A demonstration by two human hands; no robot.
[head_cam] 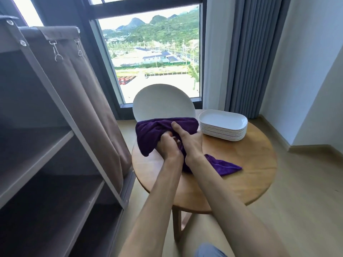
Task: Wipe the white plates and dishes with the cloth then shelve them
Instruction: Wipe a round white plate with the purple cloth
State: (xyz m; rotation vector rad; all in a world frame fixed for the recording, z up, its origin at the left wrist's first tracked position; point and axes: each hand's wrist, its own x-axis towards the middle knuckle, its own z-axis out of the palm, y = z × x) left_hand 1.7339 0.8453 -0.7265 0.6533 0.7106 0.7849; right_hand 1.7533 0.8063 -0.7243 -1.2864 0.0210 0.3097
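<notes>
A: Start with the hands. What have they got?

B: Both are closed on the same bundle. The left hand (168,145) is curled into the soft purple microfibre cloth (157,132), and the right hand (187,140) is wrapped round it too, its thumb lying over the top. A loose tail of the cloth trails on the round wooden table (250,164) by the right wrist.

A: And the plate being wiped?

B: The large round white plate (163,101) stands tilted up on edge just beyond the hands, its lower rim buried in the cloth. Which hand actually bears it I cannot tell.

A: So how to do this well?

B: I'd keep one hand steady on the rim through the cloth, sweep the other across the face, then turn the plate to reach the back. Keep it over the table.

A: The rest?

B: A stack of white oblong dishes (223,125) waits further back on the right. The grey fabric shelf unit (55,145) stands at left, close enough for shelving.
</notes>
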